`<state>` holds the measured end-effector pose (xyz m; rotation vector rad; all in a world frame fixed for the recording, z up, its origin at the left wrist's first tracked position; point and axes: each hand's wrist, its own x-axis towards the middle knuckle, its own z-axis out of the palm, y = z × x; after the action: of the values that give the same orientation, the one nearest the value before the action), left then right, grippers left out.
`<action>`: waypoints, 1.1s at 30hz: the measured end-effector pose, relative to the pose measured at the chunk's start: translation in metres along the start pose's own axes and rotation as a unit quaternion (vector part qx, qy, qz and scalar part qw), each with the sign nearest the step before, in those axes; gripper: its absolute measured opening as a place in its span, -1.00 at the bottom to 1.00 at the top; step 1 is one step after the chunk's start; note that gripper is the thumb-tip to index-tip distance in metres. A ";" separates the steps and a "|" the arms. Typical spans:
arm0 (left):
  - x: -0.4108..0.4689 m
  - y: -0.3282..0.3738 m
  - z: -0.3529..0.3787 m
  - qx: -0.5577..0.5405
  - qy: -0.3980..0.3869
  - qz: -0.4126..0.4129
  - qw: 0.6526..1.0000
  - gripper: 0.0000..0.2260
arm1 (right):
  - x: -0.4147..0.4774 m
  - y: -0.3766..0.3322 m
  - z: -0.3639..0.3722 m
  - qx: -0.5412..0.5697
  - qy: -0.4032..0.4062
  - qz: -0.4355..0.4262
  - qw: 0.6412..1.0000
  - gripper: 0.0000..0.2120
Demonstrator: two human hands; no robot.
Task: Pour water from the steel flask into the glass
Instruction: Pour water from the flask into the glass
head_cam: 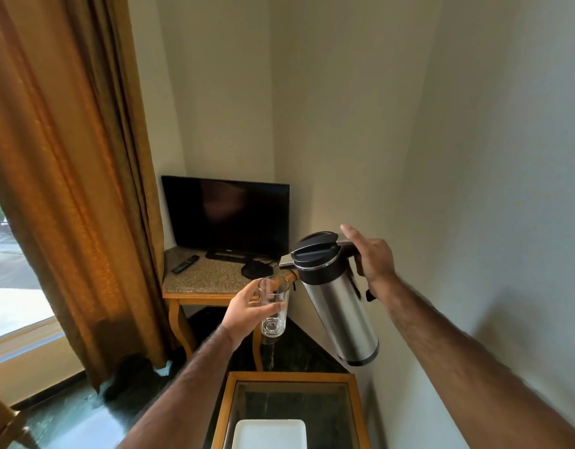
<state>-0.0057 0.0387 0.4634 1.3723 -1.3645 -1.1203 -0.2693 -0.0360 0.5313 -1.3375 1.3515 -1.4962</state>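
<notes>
My left hand (244, 311) holds a tall clear glass (274, 307) in the air, upright with a slight tilt, and it looks empty. To its right my right hand (372, 259) grips the black handle of the steel flask (339, 303), with the thumb raised above the handle. The flask has a black lid and leans with its top toward the glass. Its spout side sits just right of the glass rim. I see no water stream between them.
A glass-topped wooden table (228, 403) stands below my arms with a white tray (270, 434) on it. Behind is a stone-topped side table (208, 280) with a television (226, 215) and remote (185, 264). A brown curtain (69, 173) hangs left; a wall is close on the right.
</notes>
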 end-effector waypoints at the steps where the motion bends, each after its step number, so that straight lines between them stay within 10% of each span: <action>1: 0.000 0.000 0.001 0.001 0.000 0.001 1.000 -0.52 | 0.000 -0.003 0.001 -0.009 -0.001 -0.006 1.000 0.00; 11: 0.003 0.006 0.004 0.000 0.006 0.010 1.000 -0.44 | 0.006 -0.023 0.005 -0.108 -0.029 -0.057 0.992 -0.40; 33: 0.011 0.003 0.003 0.007 -0.021 0.001 1.000 -0.53 | 0.031 -0.060 0.022 -0.263 -0.153 -0.102 0.947 -0.32</action>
<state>-0.0092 0.0278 0.4652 1.3638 -1.4062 -1.1467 -0.2463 -0.0582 0.5948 -2.0047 1.4939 -1.0174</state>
